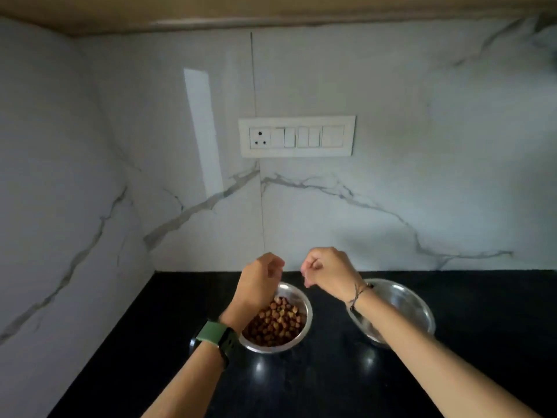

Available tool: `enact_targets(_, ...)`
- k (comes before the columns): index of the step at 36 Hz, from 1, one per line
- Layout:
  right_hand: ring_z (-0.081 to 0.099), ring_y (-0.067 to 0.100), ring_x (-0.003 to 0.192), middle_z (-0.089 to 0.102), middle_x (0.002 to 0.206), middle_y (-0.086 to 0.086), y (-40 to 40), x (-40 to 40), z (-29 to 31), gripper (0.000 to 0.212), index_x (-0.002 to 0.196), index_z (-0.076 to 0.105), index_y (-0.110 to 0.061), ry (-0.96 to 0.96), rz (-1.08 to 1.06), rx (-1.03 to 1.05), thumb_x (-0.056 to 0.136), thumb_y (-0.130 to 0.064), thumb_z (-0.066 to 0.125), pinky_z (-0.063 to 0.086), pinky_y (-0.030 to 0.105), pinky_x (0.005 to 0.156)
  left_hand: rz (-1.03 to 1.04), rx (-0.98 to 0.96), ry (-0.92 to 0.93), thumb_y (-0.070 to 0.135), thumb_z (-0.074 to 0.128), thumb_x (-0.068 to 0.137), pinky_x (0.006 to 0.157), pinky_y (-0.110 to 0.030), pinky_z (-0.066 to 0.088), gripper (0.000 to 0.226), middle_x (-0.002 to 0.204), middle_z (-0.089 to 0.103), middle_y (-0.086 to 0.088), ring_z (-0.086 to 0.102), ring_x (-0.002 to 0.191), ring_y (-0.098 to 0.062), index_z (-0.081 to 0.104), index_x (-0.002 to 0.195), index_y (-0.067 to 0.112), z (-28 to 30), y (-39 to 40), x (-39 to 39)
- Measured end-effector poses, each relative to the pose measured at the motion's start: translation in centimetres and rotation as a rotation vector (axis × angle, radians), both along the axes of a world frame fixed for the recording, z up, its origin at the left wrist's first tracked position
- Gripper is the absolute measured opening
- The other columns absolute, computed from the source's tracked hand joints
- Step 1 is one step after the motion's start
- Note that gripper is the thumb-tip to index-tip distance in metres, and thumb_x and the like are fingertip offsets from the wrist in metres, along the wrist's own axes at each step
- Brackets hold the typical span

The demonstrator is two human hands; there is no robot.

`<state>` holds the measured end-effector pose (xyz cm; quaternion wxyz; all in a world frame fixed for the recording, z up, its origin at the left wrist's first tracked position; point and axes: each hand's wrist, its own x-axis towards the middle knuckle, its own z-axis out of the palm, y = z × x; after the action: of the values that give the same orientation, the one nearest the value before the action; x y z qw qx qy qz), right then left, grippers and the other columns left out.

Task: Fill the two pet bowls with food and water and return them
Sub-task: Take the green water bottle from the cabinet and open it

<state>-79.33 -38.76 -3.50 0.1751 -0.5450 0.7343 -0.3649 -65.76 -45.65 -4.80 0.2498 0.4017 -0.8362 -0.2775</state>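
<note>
Two steel bowls stand on the black counter (301, 384). The left bowl (306, 300) holds brown kibble (277, 324). The right bowl (410, 306) looks shiny inside; whether it holds water I cannot tell. My left hand (259, 282), with a green watch on the wrist, hovers over the far rim of the kibble bowl with fingers loosely curled and nothing visible in them. My right hand (328, 273), a thread bracelet on its wrist, is raised between the two bowls with fingers curled in. My right forearm crosses over the near left part of the right bowl.
A marble wall rises directly behind the counter and another closes the left side. A white switch and socket panel (297, 136) is mounted on the back wall. A cabinet underside runs along the top.
</note>
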Motion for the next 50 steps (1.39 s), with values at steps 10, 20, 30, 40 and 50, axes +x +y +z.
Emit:
enact_targets(10,0.066,0.010,0.066,0.072,0.075,0.007,7.1,-4.6,11.9,0.024,0.066,0.064,-0.017,0.045,-0.091,-0.286,0.077,0.003,0.058,0.053,0.019,0.069,-0.202,-0.397,0.132,0.006,0.049,0.092,0.069,0.003,0.036,0.023,0.108,0.070,-0.001,0.064,0.097,-0.011,0.065,0.109,0.009,12.8,4.7,-7.2)
enact_targets(20,0.068,0.020,0.065,0.070,0.069,0.013,14.6,-7.7,28.0,0.018,0.069,0.063,-0.011,0.175,-0.178,-0.756,0.079,0.004,0.060,0.055,0.027,0.070,-0.356,-0.738,0.385,0.005,0.052,0.087,0.067,-0.017,0.041,0.021,0.088,0.071,-0.005,0.065,0.082,-0.021,0.069,0.098,0.010,29.4,12.2,-10.4)
enact_targets(30,0.071,0.026,0.071,0.071,0.077,0.016,17.2,-12.8,38.7,0.013,0.073,0.066,-0.004,0.340,-0.364,-0.893,0.080,0.004,0.058,0.059,0.036,0.074,-0.320,-1.000,0.290,0.010,0.046,0.088,0.086,-0.032,0.046,0.026,0.109,0.067,-0.013,0.058,0.104,-0.031,0.064,0.107,0.005,40.6,15.7,-16.9)
enact_targets(40,0.041,0.013,0.054,0.046,0.066,0.005,14.2,-22.8,42.3,0.012,0.070,0.051,-0.005,0.166,-0.500,-0.741,0.079,-0.006,0.060,0.030,0.022,0.046,-0.333,-0.483,0.297,0.003,0.043,0.088,0.060,-0.026,0.038,0.020,0.074,0.048,-0.004,0.045,0.070,-0.019,0.047,0.069,0.011,43.5,12.4,-25.4)
enact_targets(50,0.042,0.017,0.068,0.048,0.085,0.009,9.6,-29.4,44.9,0.062,0.132,0.040,-0.008,0.134,-0.460,-0.388,0.083,-0.037,0.066,0.042,0.026,0.059,-0.321,-0.162,0.277,0.013,0.041,0.095,0.092,-0.039,0.044,0.035,0.126,0.045,-0.023,0.050,0.112,-0.033,0.044,0.126,-0.001,45.6,9.5,-31.8)
